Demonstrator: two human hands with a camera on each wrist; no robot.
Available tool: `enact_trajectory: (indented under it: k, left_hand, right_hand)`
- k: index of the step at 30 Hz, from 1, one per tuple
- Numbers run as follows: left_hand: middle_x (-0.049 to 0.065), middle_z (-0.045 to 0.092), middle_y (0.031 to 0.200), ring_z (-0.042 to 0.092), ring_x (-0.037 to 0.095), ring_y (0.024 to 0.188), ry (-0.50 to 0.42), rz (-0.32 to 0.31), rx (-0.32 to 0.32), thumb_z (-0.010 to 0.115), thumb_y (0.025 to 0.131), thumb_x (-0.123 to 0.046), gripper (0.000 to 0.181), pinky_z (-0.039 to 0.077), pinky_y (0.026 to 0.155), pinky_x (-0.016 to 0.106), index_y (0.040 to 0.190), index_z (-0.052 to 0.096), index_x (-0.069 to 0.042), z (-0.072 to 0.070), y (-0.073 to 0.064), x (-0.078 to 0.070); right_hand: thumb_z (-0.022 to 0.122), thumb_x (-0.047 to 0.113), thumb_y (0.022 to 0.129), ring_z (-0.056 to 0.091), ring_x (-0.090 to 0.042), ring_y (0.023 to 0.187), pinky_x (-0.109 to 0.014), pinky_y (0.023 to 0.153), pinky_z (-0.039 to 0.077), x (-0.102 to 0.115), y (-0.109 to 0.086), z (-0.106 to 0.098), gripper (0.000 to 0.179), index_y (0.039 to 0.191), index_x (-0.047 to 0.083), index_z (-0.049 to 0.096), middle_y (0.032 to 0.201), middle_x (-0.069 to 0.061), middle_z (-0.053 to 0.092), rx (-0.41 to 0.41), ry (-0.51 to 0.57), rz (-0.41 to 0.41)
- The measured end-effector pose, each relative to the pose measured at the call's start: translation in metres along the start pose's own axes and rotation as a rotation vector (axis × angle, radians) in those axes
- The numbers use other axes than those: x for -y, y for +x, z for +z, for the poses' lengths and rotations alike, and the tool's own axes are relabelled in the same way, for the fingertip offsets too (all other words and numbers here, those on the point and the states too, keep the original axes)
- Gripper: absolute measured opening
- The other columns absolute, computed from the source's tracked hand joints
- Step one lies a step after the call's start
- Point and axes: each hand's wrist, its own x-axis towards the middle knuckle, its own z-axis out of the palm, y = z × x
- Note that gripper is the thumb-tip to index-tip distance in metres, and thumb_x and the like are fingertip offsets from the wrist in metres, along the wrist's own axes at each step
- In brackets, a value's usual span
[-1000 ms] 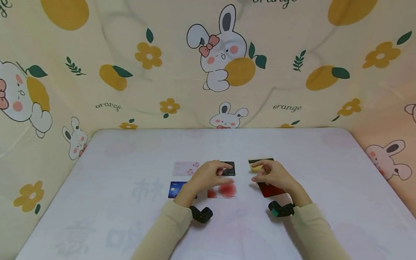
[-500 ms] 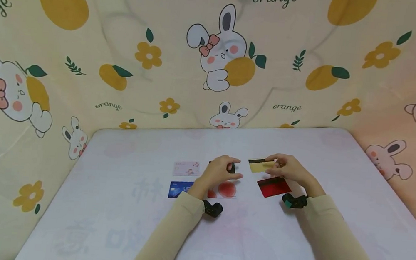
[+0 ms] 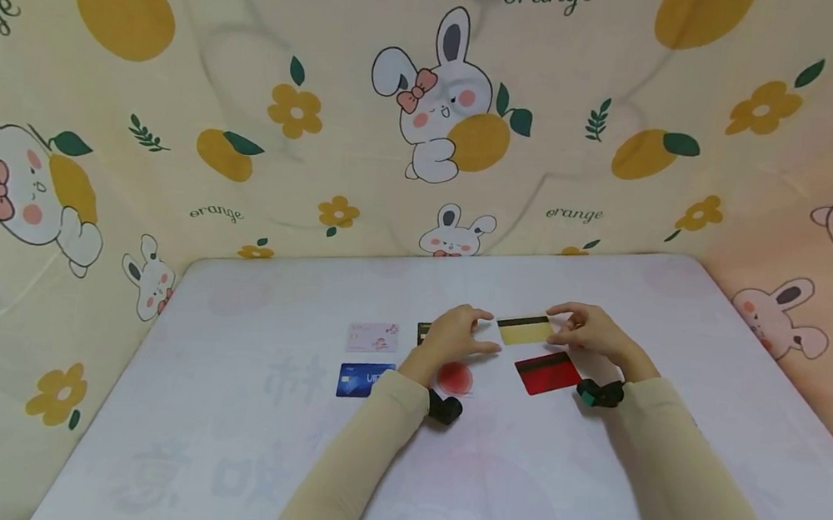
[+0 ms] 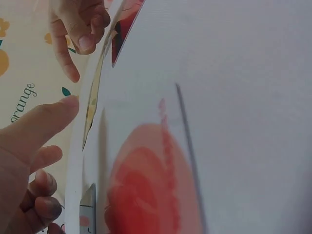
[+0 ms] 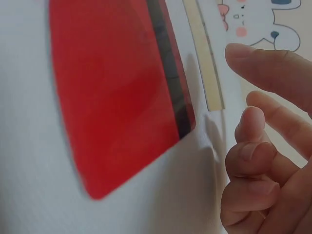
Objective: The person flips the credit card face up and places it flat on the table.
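A gold card [image 3: 525, 331] with a black stripe lies on the white table, between my two hands. My left hand [image 3: 457, 335] hovers at its left end, thumb and index finger spread apart with a gap between them. At the right end of the gold card, the right hand [image 3: 594, 331] has its index fingertip and thumb tip at the corners, the other fingers curled in. Just in front lies a red card [image 5: 112, 97] with a dark stripe. Beneath the left hand are a black card [image 3: 422, 333], mostly hidden, and a card with red circles [image 3: 455, 378].
Left of the left hand lie a pale pink card [image 3: 372, 337] and a blue card [image 3: 361, 380] marked VIP, partly behind the sleeve. A printed cloth [image 3: 325, 117] with rabbits and oranges hangs behind the table [image 3: 221, 409].
My left hand has shifted right, from over the black card toward the gold card. The right hand has drawn back to the right, uncovering the gold and red cards.
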Motion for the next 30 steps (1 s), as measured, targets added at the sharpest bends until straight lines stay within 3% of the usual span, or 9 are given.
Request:
enact_trajectory:
  k: [4,8,13,20,30]
  left_hand:
    - [0.001,0.058,0.093,0.050,0.011,0.082,0.053,-0.003,0.005,0.073,0.081,-0.048,0.057,0.039,0.068,0.019,0.130,0.060,-0.023,0.002,0.005,-0.004]
    - [0.002,0.064,0.107,0.058,0.013,0.095,0.081,-0.021,0.014,0.071,0.082,-0.048,0.056,0.049,0.085,0.026,0.132,0.059,-0.023,0.003,0.009,-0.009]
    - [0.004,0.063,0.122,0.060,0.018,0.111,0.084,-0.040,0.016,0.070,0.083,-0.048,0.057,0.048,0.098,0.034,0.133,0.059,-0.022,0.006,0.013,-0.012]
    - [0.004,0.061,0.127,0.058,0.018,0.113,0.132,-0.048,0.042,0.069,0.083,-0.050,0.061,0.048,0.099,0.033,0.136,0.056,-0.022,0.010,0.017,-0.010]
    - [0.003,0.063,0.117,0.060,0.016,0.104,0.125,-0.062,0.043,0.071,0.083,-0.048,0.057,0.050,0.090,0.030,0.133,0.059,-0.023,0.010,0.019,-0.013]
  right_hand:
    - [0.075,0.019,0.083,0.047,-0.009,0.068,-0.021,0.061,0.040,-0.002,0.003,-0.001,0.060,0.133,-0.002,0.050,0.076,-0.003,0.054,0.010,-0.006,-0.002]
    - [0.075,0.022,0.083,0.046,-0.012,0.073,-0.022,0.063,0.040,-0.006,0.009,0.000,0.062,0.136,0.000,0.049,0.077,-0.001,0.053,0.024,-0.033,0.023]
    - [0.074,0.023,0.084,0.046,-0.015,0.076,-0.024,0.065,0.038,-0.008,0.014,0.001,0.064,0.138,0.001,0.047,0.076,-0.001,0.052,0.040,-0.076,0.030]
    - [0.075,0.020,0.082,0.045,-0.016,0.077,-0.027,0.068,0.035,-0.008,0.016,0.001,0.068,0.140,-0.001,0.045,0.075,0.000,0.049,0.061,-0.078,0.040]
    - [0.075,0.020,0.082,0.046,-0.018,0.082,-0.030,0.073,0.034,-0.008,0.018,0.001,0.065,0.138,0.002,0.048,0.077,-0.001,0.049,0.069,-0.070,0.079]
